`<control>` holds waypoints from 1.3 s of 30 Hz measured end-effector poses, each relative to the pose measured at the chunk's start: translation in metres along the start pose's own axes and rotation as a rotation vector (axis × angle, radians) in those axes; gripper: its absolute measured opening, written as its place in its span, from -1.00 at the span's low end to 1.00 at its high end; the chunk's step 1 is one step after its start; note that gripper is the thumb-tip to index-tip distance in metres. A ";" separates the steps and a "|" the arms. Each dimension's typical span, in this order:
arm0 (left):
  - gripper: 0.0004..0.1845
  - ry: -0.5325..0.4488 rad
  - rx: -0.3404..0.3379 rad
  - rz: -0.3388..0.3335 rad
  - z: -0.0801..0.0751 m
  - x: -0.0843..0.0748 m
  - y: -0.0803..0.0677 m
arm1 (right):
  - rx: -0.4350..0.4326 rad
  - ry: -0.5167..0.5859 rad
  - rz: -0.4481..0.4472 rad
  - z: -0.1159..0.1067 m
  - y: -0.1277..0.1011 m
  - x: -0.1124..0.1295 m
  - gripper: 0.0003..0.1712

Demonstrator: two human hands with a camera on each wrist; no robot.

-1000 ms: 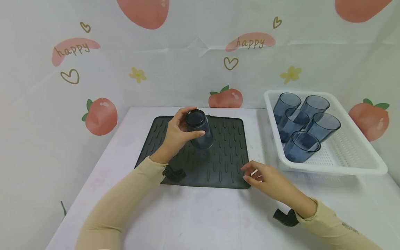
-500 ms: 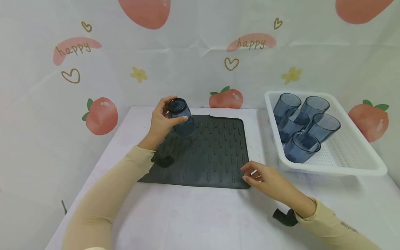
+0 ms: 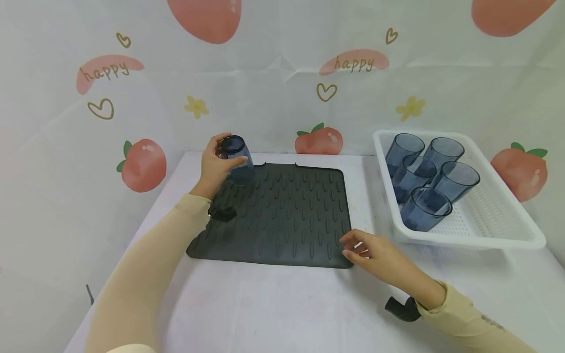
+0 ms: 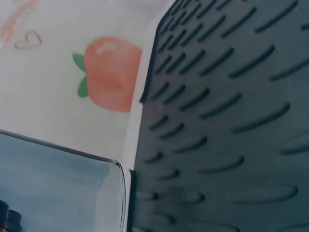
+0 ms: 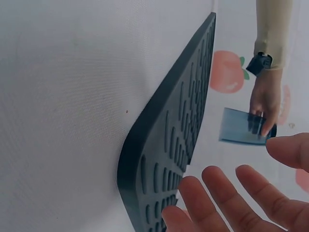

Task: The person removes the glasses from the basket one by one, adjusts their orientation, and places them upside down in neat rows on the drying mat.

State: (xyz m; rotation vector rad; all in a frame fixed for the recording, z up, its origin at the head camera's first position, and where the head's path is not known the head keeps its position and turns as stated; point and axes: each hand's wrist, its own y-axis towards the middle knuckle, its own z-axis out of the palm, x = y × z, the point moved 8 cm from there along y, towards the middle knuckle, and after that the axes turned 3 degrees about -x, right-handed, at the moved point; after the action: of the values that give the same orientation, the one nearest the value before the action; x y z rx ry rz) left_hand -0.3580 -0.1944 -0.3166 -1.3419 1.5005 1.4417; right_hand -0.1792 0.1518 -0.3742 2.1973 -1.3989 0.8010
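The white table (image 3: 273,309) is filling the lower half of the head view, and the dark ridged drying mat (image 3: 287,215) is lying flat across its middle. Off at three o'clock from the mat, the white perforated basket (image 3: 481,215) is sitting on the table, and five blue tumblers (image 3: 425,208) are leaning together in its far end, mouths up toward the camera.

Now the action: the left hand (image 3: 213,166) is hovering over the mat's far left corner, up at eleven o'clock from the mat's centre. It is gripping a blue tumbler (image 3: 238,161) upside down, base up and slightly tilted, with the thumb curled across the near side and the fingers wrapping the far side. The tumbler is sitting at three o'clock from the palm, right against it. Whether its rim is touching the mat, the head view is not showing; in the left wrist view the rim (image 4: 120,188) is appearing right by the mat's edge.

The right hand (image 3: 375,255) is resting at the mat's near right corner, at five o'clock from the mat's centre, fingers relaxed and loosely spread, holding nothing. The fingertips (image 5: 227,181) are lying just beside the mat's rounded corner in the right wrist view.
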 end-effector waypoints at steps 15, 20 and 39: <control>-0.23 0.055 -0.034 -0.083 -0.004 0.030 0.005 | -0.006 0.023 -0.003 0.001 -0.001 -0.002 -0.80; -0.22 0.056 -0.041 -0.097 -0.004 0.036 0.005 | -0.008 0.035 -0.009 0.000 -0.001 -0.001 -0.80; -0.20 0.084 -0.016 -0.099 0.001 0.047 0.007 | -0.010 0.041 -0.001 -0.005 -0.001 -0.001 -0.80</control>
State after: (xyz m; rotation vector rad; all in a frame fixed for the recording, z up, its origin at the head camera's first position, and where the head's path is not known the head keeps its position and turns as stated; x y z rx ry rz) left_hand -0.3772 -0.2054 -0.3590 -1.4814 1.4563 1.3536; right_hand -0.1799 0.1556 -0.3713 2.1618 -1.3789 0.8321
